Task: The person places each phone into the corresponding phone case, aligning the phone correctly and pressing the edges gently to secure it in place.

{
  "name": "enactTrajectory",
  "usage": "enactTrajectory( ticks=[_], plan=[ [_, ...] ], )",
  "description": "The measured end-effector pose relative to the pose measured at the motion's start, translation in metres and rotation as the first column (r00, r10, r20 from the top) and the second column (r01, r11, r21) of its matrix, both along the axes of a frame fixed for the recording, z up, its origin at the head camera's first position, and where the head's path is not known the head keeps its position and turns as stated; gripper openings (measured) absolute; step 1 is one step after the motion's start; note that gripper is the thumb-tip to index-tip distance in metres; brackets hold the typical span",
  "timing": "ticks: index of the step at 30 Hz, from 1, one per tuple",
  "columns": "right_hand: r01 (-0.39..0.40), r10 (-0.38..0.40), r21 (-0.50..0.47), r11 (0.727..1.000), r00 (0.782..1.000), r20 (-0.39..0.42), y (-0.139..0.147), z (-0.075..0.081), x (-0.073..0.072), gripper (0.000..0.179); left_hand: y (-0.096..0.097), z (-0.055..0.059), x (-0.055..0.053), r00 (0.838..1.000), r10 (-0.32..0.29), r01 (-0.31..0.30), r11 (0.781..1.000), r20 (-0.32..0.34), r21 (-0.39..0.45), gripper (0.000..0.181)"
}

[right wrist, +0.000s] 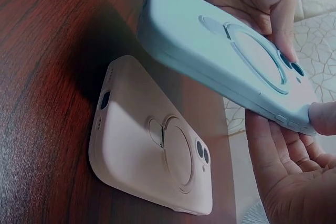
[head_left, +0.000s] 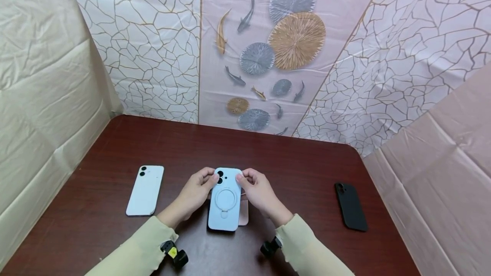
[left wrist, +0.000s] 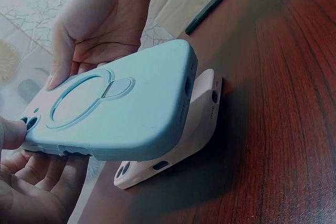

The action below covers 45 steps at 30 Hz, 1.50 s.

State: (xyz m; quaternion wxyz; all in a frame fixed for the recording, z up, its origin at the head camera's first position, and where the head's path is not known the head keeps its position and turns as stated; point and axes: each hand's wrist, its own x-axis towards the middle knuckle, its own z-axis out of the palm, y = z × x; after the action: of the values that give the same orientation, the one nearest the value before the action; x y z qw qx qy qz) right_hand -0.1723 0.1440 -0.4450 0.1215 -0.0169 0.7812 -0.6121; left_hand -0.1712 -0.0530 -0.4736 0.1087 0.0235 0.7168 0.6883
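Observation:
Both hands hold a light blue phone case [head_left: 225, 201] by its upper end, back face up, with a ring stand and two camera holes. My left hand [head_left: 194, 193] grips the camera-side edge, thumb on top and fingers beneath. Opposite it, my right hand [head_left: 264, 194] pinches the other upper corner the same way. Whether a phone sits inside the blue case, I cannot tell. Under it, on the table, lies a pink phone case [right wrist: 131, 114] with a similar ring stand, apart from the raised blue one. The head view shows only the pink case's right edge.
A white phone [head_left: 145, 191] lies on the dark red wooden table [head_left: 291, 161] to the left. Far to the right is a black phone case [head_left: 350, 207]. Patterned cloth [head_left: 153, 46] hangs behind the table's far edge, with plain cloth at the sides.

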Motion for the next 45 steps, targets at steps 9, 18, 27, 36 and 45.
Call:
enactTrajectory(
  ticks=[9, 18, 27, 36, 45],
  plan=[
    [-0.025, 0.025, -0.014, 1.0, 0.999, 0.02, -0.0009, 0.0015, 0.0016, 0.024, -0.0016, 0.0002, 0.0007, 1.0, -0.011, 0.011, 1.0, -0.015, -0.002, 0.018],
    [-0.028, 0.029, -0.021, 0.999, 0.999, 0.014, -0.0005, -0.0012, 0.0021, 0.028, -0.0025, -0.003, 0.0004, 1.0, -0.006, 0.006, 0.999, -0.004, 0.033, 0.024],
    [-0.045, 0.044, -0.024, 0.999, 0.999, -0.009, 0.0, -0.0021, 0.0025, 0.026, -0.0001, 0.0011, 0.0032, 0.997, 0.034, -0.037, 0.999, -0.067, -0.034, 0.031],
    [-0.056, 0.056, -0.044, 0.997, 0.998, 0.001, -0.0004, -0.0013, 0.003, 0.026, -0.0006, 0.0011, 0.004, 0.988, 0.04, -0.051, 0.996, -0.147, -0.072, 0.018],
    [-0.031, 0.037, -0.104, 0.994, 0.998, 0.053, -0.0014, -0.0019, 0.0014, 0.027, -0.0013, -0.0002, 0.003, 0.994, 0.025, -0.023, 1.0, -0.105, 0.02, 0.021]
  ],
)
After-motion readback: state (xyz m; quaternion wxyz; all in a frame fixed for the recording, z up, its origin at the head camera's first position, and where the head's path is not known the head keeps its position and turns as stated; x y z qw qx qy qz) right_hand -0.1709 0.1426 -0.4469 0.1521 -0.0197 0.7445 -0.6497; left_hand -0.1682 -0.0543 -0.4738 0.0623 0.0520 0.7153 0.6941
